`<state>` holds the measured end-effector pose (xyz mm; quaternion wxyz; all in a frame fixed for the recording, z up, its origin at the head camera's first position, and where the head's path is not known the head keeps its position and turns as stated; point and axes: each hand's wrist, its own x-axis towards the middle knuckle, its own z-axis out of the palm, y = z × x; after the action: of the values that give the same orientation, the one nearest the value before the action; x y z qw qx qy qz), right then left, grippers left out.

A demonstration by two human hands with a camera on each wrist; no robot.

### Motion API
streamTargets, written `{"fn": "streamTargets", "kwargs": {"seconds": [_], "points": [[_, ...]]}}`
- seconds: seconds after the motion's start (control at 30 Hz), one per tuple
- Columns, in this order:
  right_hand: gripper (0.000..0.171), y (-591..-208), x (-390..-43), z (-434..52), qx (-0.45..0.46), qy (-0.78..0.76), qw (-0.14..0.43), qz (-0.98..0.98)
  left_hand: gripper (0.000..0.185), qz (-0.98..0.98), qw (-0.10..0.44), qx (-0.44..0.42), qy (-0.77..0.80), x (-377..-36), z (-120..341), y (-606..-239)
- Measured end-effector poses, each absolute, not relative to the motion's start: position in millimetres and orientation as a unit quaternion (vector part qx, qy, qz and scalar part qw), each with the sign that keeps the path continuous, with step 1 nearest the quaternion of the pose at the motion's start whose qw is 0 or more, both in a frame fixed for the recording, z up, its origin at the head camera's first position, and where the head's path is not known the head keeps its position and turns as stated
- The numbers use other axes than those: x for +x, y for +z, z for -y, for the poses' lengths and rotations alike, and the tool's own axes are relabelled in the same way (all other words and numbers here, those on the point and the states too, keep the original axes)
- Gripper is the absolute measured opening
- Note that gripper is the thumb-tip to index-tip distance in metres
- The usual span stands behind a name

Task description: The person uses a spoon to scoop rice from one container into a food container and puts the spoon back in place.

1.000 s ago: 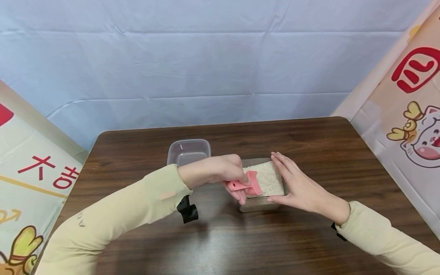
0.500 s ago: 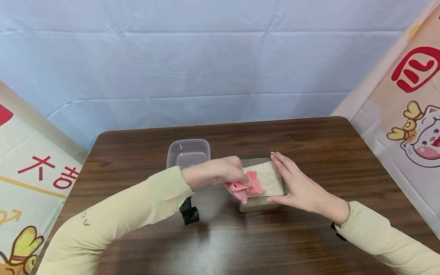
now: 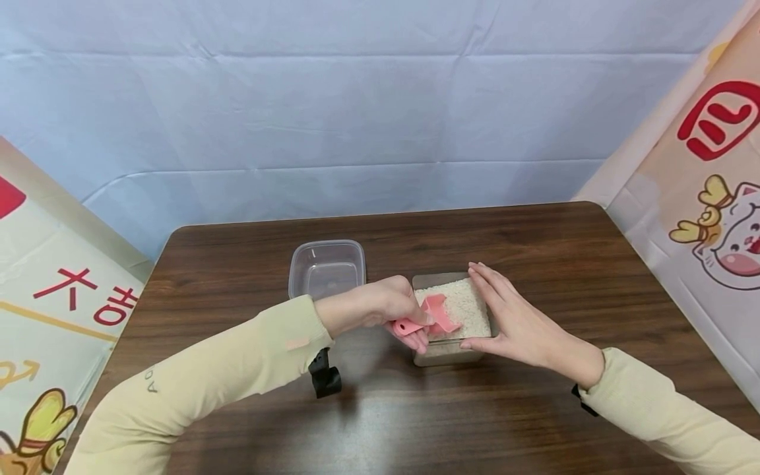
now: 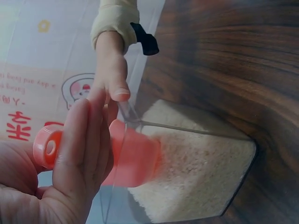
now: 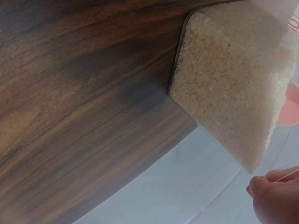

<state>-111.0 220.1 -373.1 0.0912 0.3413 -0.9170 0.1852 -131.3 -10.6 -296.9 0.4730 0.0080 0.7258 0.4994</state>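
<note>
My left hand [image 3: 396, 307] grips the handle of a pink scoop [image 3: 439, 315], its fingers stretched along below the handle in the left wrist view. The scoop's front edge digs into white rice [image 4: 201, 168], which fills much of a clear rectangular container [image 3: 442, 356]. My right hand [image 3: 513, 320] holds that container across its right side, thumb at the near rim and fingers at the far corner. In the right wrist view, the fingertips [image 5: 261, 189] bend over the rim, and part of the scoop shows pink behind the rice.
A second clear plastic container [image 3: 326, 267], low and square, stands to the left, partly behind my left forearm. Both are on a dark wood-grain table [image 3: 380, 422]. A pale cloth backdrop [image 3: 380, 112] hangs behind, with printed panels at both sides.
The scoop has slid slightly rightward into the rice, and its tip is now covered with grains. My left hand has dipped a little with it. The right hand stays in place.
</note>
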Motion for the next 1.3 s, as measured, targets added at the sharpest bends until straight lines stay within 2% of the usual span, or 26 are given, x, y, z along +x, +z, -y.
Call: {"fn": "streamTargets", "kwargs": {"seconds": [1.3], "points": [[0.105, -373.4, -110.1, -219.6, 0.336, 0.177, 0.088, 0.921, 0.022, -0.723, 0.440, 0.016, 0.532, -129.9, 5.5, -308.4]]}}
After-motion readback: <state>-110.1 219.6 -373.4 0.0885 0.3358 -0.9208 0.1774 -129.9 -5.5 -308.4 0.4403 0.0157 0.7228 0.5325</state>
